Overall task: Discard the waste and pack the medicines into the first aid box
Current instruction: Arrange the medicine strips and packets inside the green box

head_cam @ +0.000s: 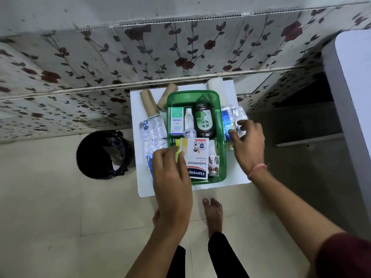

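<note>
A green first aid box stands on a small white table. Inside it are an Optibex carton, a small white bottle, a brown Dettol bottle, a white Hansaplast box and small sachets. My left hand rests on the left side of the Hansaplast box, fingers spread. My right hand hovers over blue and silver blister strips right of the box, fingers apart. More empty-looking blister strips lie left of the box.
A black waste bin stands on the floor left of the table. Two brown cardboard rolls and a white roll lie at the table's back edge by the flowered wall. A white counter juts out at right. My bare feet are below the table.
</note>
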